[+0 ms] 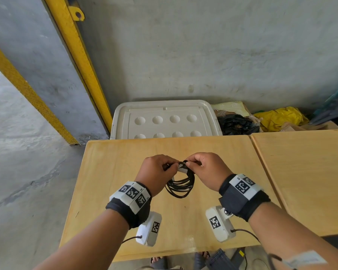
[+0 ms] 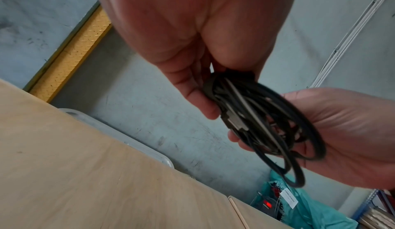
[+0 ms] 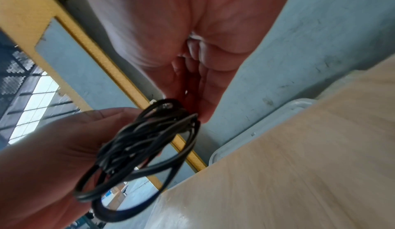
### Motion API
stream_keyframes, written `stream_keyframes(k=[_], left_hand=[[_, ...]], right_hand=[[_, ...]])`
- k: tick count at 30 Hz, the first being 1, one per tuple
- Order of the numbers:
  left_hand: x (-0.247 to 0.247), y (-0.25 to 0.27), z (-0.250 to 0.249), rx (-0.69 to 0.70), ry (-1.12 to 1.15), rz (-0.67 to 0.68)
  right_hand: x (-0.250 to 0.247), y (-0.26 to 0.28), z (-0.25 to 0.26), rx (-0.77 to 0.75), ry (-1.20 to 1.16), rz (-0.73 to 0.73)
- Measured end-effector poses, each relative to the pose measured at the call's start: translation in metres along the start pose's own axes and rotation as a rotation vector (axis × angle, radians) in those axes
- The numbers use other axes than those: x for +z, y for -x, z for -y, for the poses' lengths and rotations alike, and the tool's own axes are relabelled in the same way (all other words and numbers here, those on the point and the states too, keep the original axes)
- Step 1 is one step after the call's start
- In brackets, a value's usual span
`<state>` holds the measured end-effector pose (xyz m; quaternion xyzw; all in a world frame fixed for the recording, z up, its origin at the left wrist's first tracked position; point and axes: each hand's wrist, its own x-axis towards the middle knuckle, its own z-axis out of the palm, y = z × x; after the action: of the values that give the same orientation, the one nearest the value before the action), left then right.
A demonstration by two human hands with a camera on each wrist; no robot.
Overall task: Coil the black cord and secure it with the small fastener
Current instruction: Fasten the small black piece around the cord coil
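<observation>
One black cord [image 1: 180, 185], already wound into a bundle of several loops, is held above the wooden table [image 1: 113, 172]. It is judged light, limp and springy, so the loops are best pinched together at the top, where a small fastener [image 1: 182, 166] is seen between the fingertips; whether that is closed cannot be told. The left hand [image 1: 157, 171] and the right hand [image 1: 206, 169] are brought close together, both pinching the bundle's top. A second table [image 1: 304, 172] adjoins.
</observation>
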<state>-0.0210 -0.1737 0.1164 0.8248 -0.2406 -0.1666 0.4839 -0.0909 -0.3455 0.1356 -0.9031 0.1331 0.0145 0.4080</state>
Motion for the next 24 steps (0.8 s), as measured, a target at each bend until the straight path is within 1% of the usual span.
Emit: stream_keyframes(k=[4, 8, 10, 12, 19, 22, 24], left_hand=[[0.001, 0.000, 0.006, -0.009, -0.011, -0.012], [0.001, 0.001, 0.007, 0.017, 0.017, -0.003], [0.000, 0.000, 0.007, -0.013, 0.045, 0.017], [0.000, -0.001, 0.010, -0.042, 0.041, 0.057], [0.018, -0.005, 0.019, -0.129, 0.081, 0.055], [0.026, -0.008, 0.018, -0.144, 0.095, 0.067], [0.032, -0.010, 0.016, -0.150, 0.092, 0.071]], right_hand=[[-0.002, 0.001, 0.005, -0.009, 0.034, 0.046], [0.002, 0.000, 0.004, -0.029, 0.097, -0.070], [0.004, 0.000, 0.002, -0.011, 0.114, -0.129], [0.003, 0.000, -0.002, 0.024, 0.129, -0.156], [0.002, 0.003, -0.021, 0.095, 0.136, -0.107], [-0.003, 0.007, -0.030, 0.119, 0.140, -0.090], [-0.005, 0.009, -0.036, 0.120, 0.129, -0.104]])
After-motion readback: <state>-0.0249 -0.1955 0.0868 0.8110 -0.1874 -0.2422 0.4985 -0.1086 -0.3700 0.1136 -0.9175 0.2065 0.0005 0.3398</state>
